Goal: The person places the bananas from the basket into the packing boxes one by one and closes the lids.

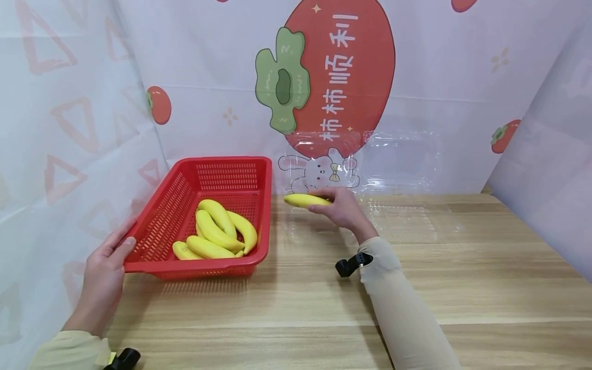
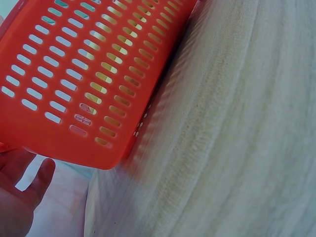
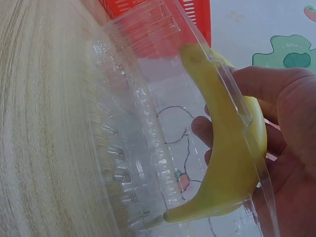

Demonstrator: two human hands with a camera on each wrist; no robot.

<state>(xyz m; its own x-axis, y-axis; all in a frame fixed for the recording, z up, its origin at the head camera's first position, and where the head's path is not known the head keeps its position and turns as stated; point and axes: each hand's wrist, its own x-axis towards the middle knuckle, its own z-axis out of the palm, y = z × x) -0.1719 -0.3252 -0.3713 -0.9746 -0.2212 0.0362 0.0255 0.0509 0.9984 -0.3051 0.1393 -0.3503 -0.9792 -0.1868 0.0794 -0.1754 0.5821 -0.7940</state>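
Observation:
A red perforated basket (image 1: 265,216) stands at the left of the table with several yellow bananas (image 1: 215,228) inside. My left hand (image 1: 104,272) grips the basket's left front corner; in the left wrist view, fingers and thumb (image 2: 42,177) lie at that corner. My right hand (image 1: 342,208) holds one banana (image 1: 302,200) level, right of the basket, by a clear plastic container (image 1: 398,216). In the right wrist view the banana (image 3: 222,163) shows through the clear container wall (image 3: 143,123), with the right hand's fingers (image 3: 266,84) curled round it.
The clear container's raised lid (image 1: 400,159) leans near the back cloth (image 1: 222,139), which carries a persimmon print. White cloth walls (image 1: 46,154) flank the wooden table (image 1: 277,308) on both sides.

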